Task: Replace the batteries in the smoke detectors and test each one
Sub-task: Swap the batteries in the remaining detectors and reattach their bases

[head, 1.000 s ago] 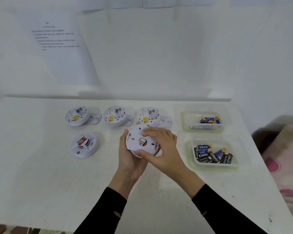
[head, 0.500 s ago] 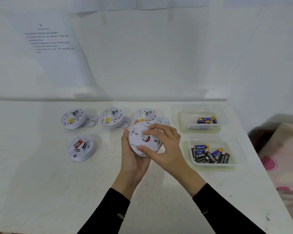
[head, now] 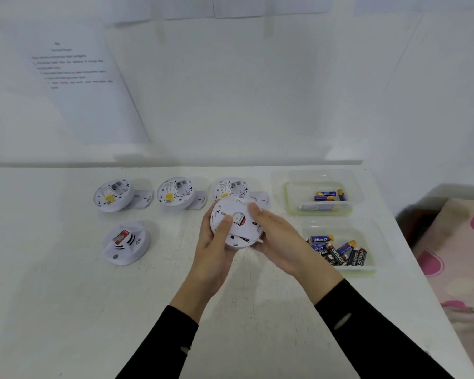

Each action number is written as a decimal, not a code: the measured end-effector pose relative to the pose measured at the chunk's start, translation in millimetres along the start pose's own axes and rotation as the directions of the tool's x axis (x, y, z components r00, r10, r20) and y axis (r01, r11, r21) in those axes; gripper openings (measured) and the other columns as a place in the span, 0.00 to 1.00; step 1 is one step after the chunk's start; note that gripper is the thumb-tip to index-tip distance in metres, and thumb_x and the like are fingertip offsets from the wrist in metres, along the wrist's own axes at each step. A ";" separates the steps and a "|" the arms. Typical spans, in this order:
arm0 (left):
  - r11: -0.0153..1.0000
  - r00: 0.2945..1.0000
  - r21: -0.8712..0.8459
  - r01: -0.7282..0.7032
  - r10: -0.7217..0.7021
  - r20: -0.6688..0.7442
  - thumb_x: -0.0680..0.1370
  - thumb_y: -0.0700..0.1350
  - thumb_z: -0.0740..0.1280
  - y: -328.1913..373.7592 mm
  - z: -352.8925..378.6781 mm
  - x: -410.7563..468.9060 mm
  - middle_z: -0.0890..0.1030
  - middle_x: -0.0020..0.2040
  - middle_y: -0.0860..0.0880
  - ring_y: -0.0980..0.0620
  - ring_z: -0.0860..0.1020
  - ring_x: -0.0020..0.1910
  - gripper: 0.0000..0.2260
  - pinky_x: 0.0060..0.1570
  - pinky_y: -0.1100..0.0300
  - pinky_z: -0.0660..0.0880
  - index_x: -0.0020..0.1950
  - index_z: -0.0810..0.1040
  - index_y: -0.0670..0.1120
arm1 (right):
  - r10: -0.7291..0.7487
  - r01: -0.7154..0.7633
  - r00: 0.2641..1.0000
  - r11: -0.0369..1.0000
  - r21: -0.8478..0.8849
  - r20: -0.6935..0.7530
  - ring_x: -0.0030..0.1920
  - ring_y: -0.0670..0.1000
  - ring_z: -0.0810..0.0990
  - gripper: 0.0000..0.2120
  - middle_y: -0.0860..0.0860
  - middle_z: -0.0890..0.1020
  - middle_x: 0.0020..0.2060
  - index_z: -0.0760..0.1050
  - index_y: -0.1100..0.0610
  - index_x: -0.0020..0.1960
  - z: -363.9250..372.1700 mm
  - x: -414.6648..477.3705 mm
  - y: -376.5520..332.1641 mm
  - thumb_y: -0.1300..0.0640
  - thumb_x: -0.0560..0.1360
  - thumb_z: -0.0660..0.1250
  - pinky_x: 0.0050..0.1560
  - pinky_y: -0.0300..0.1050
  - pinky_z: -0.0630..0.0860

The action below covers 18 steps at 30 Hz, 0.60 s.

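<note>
Head view: on the white table (head: pixel 66 310), a face-up smoke detector (head: pixel 127 243) lies at the left, in front of a row of three opened detectors (head: pixel 175 194). At the middle, the left hand (head: pixel 211 255) and right hand (head: pixel 278 242) both grip the held detector (head: pixel 237 225) above the table, back side up, fingers curled round its rim, left thumb pressing its back. Right of them sit two clear tubs (head: pixel 348 270) holding AA batteries (head: pixel 337 251).
</note>
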<state>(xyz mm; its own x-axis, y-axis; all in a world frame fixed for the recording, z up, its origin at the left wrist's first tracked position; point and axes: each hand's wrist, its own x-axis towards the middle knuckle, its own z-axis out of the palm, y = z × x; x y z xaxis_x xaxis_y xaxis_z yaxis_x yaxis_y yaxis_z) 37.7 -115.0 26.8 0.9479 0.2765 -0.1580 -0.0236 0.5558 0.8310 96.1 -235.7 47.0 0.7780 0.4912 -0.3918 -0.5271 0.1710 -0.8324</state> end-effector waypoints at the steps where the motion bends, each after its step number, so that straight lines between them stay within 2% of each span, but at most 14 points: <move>1: 1.000 1.000 -0.005 -0.009 0.009 -0.011 0.80 0.44 0.63 -2.6 2.0 -0.4 0.78 0.68 0.44 0.45 0.79 0.64 0.22 0.57 0.50 0.80 0.74 0.67 0.48 | 0.047 -0.047 0.999 0.994 0.095 0.009 0.59 0.56 0.81 0.17 0.55 0.83 0.57 0.76 0.58 0.64 1.2 1.3 0.9 0.50 0.80 0.62 0.64 0.58 0.74; 4: 0.994 0.999 -0.105 -0.007 0.001 -0.055 0.77 0.45 0.64 -6.8 8.2 -2.7 0.78 0.67 0.45 0.47 0.79 0.64 0.24 0.59 0.51 0.79 0.74 0.67 0.48 | 0.126 -0.134 0.991 0.900 0.414 0.048 0.62 0.61 0.79 0.18 0.61 0.81 0.58 0.74 0.62 0.66 4.1 5.4 2.9 0.53 0.80 0.63 0.65 0.63 0.71; 6: 0.987 0.997 -0.159 -0.018 0.006 -0.075 0.78 0.44 0.64 -8.3 9.2 -3.5 0.79 0.67 0.46 0.48 0.79 0.64 0.22 0.59 0.52 0.79 0.73 0.70 0.47 | 0.152 -0.183 0.983 0.822 0.540 0.101 0.63 0.62 0.77 0.18 0.63 0.79 0.60 0.73 0.62 0.67 4.5 5.3 2.9 0.54 0.79 0.63 0.67 0.64 0.69; 10: 0.993 0.984 -0.102 -0.058 0.040 -0.172 0.84 0.41 0.58 -13.0 9.4 -3.0 0.79 0.67 0.47 0.51 0.79 0.64 0.18 0.61 0.54 0.78 0.74 0.69 0.46 | 0.141 -0.192 0.981 0.774 0.603 0.131 0.63 0.62 0.76 0.15 0.64 0.80 0.59 0.74 0.63 0.63 4.6 4.9 5.7 0.57 0.79 0.61 0.67 0.64 0.68; 14: 0.994 0.971 -0.093 -0.060 0.037 -0.238 0.84 0.42 0.59 -17.7 13.2 -1.5 0.78 0.68 0.46 0.50 0.78 0.65 0.17 0.64 0.54 0.75 0.74 0.70 0.44 | 0.151 -0.203 0.979 0.720 0.663 0.136 0.62 0.64 0.76 0.17 0.66 0.79 0.59 0.74 0.65 0.64 5.9 3.5 3.9 0.61 0.77 0.60 0.63 0.64 0.71; 18: 0.989 0.961 -0.131 -0.072 0.034 -0.275 0.84 0.42 0.60 -16.9 15.0 -0.1 0.81 0.64 0.44 0.50 0.81 0.60 0.16 0.53 0.58 0.80 0.71 0.72 0.41 | 0.135 -0.169 0.985 0.641 0.749 0.107 0.63 0.66 0.76 0.22 0.66 0.78 0.61 0.72 0.62 0.67 3.5 5.3 5.4 0.67 0.74 0.59 0.65 0.65 0.69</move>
<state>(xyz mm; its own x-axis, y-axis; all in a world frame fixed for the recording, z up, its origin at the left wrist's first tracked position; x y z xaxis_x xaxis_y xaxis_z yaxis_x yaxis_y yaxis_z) 42.8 -136.2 20.7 0.8229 0.4998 -0.2704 -0.1335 0.6326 0.7629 96.2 -229.2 41.8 0.6589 0.5984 -0.4559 -0.7254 0.6660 -0.1741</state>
